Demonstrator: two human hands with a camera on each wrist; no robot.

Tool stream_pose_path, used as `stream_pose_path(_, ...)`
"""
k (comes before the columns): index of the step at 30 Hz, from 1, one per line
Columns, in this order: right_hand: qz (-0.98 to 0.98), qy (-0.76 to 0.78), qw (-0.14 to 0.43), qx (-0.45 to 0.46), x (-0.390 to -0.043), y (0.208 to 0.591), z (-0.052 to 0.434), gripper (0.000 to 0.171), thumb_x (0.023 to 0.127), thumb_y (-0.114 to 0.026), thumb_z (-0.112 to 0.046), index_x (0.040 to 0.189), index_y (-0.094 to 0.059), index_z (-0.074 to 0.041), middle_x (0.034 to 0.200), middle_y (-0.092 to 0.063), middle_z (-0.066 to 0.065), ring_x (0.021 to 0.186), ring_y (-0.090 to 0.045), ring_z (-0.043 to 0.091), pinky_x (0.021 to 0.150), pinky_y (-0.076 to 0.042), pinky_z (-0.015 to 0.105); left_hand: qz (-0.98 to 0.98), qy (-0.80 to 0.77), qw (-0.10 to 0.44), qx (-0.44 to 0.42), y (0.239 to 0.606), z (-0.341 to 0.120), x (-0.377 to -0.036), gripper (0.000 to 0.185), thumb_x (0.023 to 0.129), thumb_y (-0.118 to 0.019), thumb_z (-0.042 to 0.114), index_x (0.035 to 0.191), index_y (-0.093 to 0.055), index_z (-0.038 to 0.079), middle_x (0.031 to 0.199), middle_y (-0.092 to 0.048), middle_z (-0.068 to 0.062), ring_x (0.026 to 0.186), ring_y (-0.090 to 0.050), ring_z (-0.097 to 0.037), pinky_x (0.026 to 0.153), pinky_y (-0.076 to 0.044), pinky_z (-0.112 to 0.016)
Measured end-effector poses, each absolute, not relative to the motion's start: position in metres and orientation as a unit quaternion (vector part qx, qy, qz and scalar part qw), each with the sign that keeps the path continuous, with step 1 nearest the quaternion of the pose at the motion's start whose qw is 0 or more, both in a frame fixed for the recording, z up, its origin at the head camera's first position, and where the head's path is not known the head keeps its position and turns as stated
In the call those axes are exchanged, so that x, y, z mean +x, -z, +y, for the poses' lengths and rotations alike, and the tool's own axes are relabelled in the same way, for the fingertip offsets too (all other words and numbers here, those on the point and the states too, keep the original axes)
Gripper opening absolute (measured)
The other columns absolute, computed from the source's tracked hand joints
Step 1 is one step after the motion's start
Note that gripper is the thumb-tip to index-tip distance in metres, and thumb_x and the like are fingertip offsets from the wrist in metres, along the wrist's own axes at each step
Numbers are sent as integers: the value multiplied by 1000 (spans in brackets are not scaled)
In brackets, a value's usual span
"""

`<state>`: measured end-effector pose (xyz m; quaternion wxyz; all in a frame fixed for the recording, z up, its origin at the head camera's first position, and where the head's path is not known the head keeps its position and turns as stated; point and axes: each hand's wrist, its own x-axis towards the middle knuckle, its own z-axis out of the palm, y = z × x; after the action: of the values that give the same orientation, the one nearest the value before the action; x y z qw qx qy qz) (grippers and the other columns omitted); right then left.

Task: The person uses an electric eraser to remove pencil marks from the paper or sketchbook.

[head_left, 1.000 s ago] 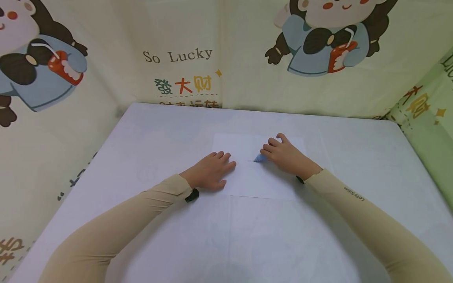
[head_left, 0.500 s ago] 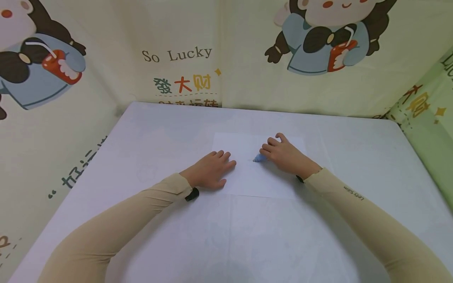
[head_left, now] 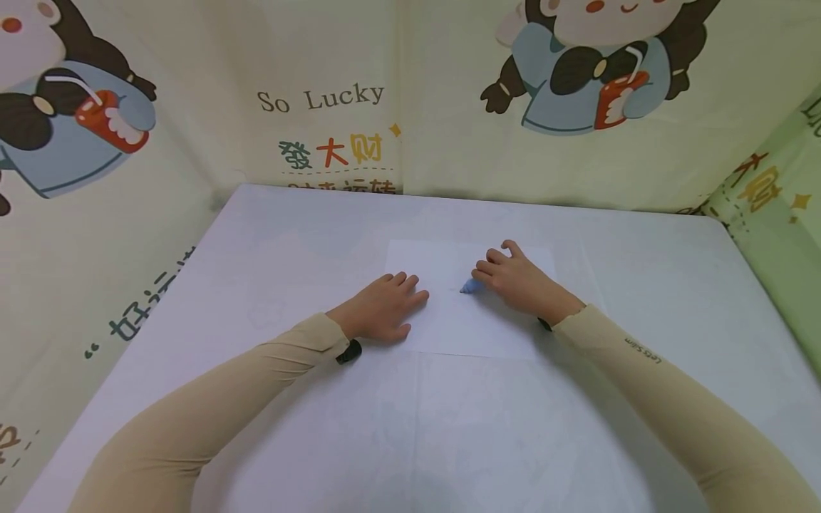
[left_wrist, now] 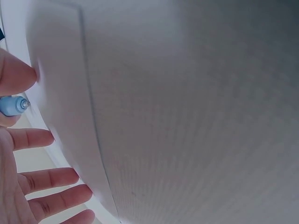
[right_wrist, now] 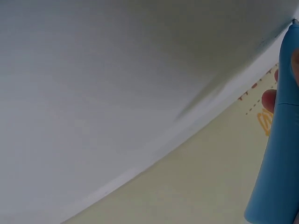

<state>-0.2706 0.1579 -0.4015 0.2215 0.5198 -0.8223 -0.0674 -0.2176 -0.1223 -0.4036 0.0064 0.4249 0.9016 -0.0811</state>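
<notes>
A white sheet of paper (head_left: 436,331) lies on the white table. My left hand (head_left: 381,310) rests on its left part with fingers spread; the left wrist view shows the fingertips (left_wrist: 70,175) against the sheet. My right hand (head_left: 516,285) holds a thick blue pen (right_wrist: 273,163) over the sheet's right half. Its pointed tip faces left and meets the paper, beside a faint short mark (head_left: 452,289). In the left wrist view the pen's front end (left_wrist: 16,106) shows behind the left thumb (left_wrist: 16,74). Most of the pen is hidden by the right hand in the head view.
The white tabletop (head_left: 308,442) extends around the sheet. A cream curtain (head_left: 442,107) printed with cartoon figures and lettering hangs behind the table and along both sides. Each wrist carries a black strap device (head_left: 349,352).
Both hands and the pen stay almost in place. The left side curtain's lettering has shifted slightly; the view has tilted a little.
</notes>
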Motion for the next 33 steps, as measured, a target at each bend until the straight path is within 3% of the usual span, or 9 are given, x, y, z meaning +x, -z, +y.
stream_pose_path(7,-817,62,254,514,-272,405,158,18,77,-66,5,91,-61,-5,84,-60,3,80,-48,22,85,-39,49,901,84,4,425,405,-122,-218,49,85,-52,36,128,-46,12,120,-52,-12,99,-50,-26,87,-45,-40)
stream_pose_path(33,-810,86,240,527,-271,393,150,16,79,-66,5,90,-60,-5,83,-59,3,80,-48,22,84,-40,49,902,99,16,421,404,-123,-217,50,86,-51,39,129,-45,13,119,-51,-11,100,-51,-24,88,-45,-39)
